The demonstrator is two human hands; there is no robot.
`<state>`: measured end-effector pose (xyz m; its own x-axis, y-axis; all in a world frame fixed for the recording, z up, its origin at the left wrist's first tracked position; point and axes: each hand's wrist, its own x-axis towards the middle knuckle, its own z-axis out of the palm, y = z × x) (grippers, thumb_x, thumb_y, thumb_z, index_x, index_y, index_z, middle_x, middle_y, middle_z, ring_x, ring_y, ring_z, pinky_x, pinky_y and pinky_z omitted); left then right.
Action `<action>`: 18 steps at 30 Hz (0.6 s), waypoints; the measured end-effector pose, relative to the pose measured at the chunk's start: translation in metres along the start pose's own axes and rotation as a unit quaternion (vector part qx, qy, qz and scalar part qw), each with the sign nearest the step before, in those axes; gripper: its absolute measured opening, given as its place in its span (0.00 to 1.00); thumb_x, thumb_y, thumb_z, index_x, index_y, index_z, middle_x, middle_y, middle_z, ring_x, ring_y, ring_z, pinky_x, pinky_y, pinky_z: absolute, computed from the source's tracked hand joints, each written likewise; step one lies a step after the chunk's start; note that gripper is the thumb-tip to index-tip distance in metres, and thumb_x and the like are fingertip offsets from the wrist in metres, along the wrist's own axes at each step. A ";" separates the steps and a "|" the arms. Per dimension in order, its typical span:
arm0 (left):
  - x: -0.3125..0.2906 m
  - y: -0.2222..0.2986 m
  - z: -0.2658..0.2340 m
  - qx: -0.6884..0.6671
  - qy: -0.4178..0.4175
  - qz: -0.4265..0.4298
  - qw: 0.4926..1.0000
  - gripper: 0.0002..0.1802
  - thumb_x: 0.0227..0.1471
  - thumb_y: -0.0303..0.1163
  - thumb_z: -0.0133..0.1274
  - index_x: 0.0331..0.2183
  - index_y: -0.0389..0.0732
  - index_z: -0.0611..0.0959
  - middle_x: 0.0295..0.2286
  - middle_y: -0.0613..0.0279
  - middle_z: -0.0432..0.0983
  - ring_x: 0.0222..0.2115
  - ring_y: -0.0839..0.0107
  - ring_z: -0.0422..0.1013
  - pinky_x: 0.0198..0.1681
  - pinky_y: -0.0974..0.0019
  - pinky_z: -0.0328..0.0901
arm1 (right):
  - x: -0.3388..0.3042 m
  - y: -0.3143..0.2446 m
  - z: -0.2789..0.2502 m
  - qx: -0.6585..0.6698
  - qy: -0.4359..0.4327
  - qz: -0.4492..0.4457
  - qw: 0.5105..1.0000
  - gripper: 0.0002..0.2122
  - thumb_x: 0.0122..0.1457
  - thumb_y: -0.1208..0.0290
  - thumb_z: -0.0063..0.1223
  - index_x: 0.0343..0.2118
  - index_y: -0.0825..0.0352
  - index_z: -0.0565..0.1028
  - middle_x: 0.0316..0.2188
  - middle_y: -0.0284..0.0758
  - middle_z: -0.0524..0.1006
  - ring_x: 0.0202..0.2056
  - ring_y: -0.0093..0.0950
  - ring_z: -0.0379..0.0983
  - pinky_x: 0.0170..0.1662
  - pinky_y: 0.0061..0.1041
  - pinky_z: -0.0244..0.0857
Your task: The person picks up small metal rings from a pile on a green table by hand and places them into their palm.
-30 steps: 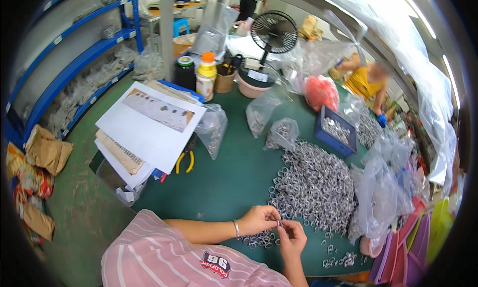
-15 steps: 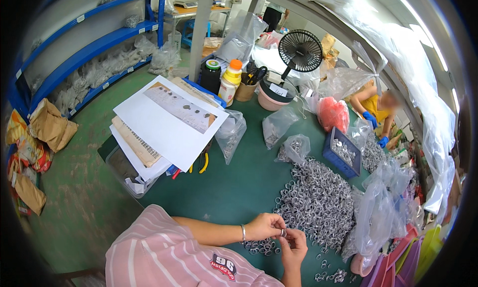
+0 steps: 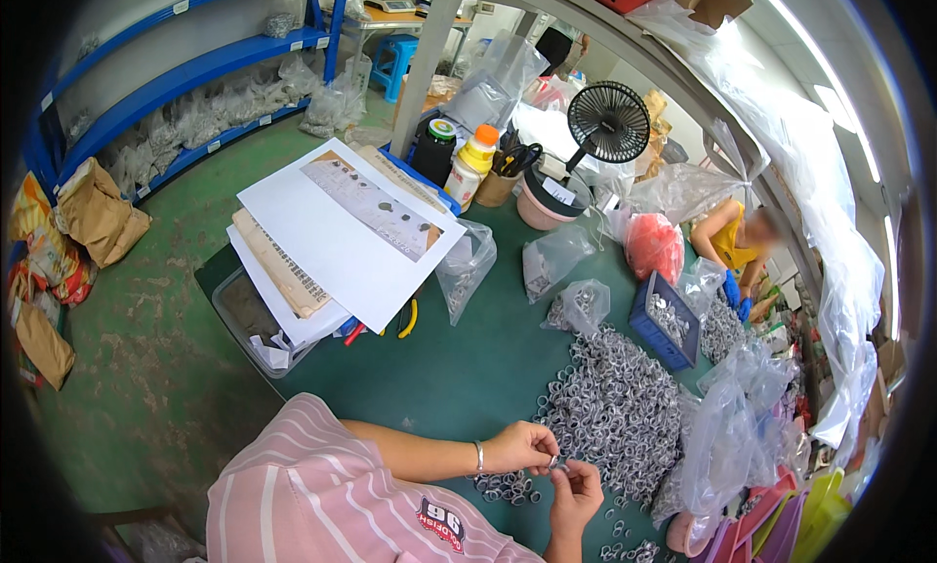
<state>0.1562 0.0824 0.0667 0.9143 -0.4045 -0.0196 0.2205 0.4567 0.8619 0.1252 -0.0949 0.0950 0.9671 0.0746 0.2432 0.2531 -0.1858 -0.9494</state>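
Above the front edge of the green table, my left hand [image 3: 519, 447] and my right hand [image 3: 576, 492] meet at the fingertips. Both pinch one small silver metal ring [image 3: 556, 462] between them. Just beyond my hands spreads a big heap of loose metal rings [image 3: 617, 407]. A smaller batch of rings [image 3: 505, 487] lies under and beside my left wrist, which wears a bracelet [image 3: 479, 456]. A few more rings [image 3: 630, 551] are scattered close to my right hand.
Paper sheets [image 3: 342, 241] lie on a grey bin at the left, with pliers [image 3: 408, 319] beside them. Bottles [image 3: 471, 168], a fan [image 3: 608, 122] and plastic bags [image 3: 556, 261] stand farther back. A blue tray [image 3: 665, 319] sits right of the heap. Another person [image 3: 732, 236] in blue gloves works at the right.
My view has shifted slightly, so the table and shelves sit differently in it. My hands stay together around the ring, with a small change in finger position.
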 end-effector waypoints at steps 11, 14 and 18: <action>-0.005 0.007 -0.003 -0.013 0.041 -0.007 0.999 0.06 0.50 0.20 0.56 0.33 0.33 0.80 0.28 0.57 0.79 0.27 0.73 0.76 0.29 0.71 0.72 | 0.003 -0.023 0.017 -0.032 0.048 0.074 0.996 0.05 0.53 0.84 0.55 0.33 0.73 0.77 0.31 0.34 0.77 0.30 0.19 0.73 0.32 0.17 0.69; -0.006 0.012 0.003 -0.008 0.027 -0.022 0.999 0.06 0.50 0.21 0.56 0.34 0.32 0.80 0.29 0.56 0.79 0.28 0.74 0.76 0.31 0.73 0.72 | -0.003 -0.019 0.013 -0.004 0.050 0.039 0.998 0.05 0.53 0.86 0.54 0.33 0.73 0.77 0.31 0.34 0.76 0.30 0.19 0.73 0.32 0.16 0.68; -0.004 0.010 0.001 0.000 0.021 -0.022 1.000 0.06 0.50 0.19 0.56 0.34 0.31 0.79 0.30 0.55 0.79 0.29 0.73 0.76 0.33 0.73 0.72 | -0.001 -0.013 0.011 -0.025 0.030 0.029 0.999 0.06 0.52 0.87 0.54 0.33 0.72 0.77 0.32 0.34 0.76 0.29 0.20 0.72 0.32 0.15 0.67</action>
<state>0.1544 0.0874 0.0760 0.9170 -0.3909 -0.0791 0.2612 0.4389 0.8598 0.1206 -0.0814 0.1047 0.9796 0.0045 0.2010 0.1964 -0.2366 -0.9516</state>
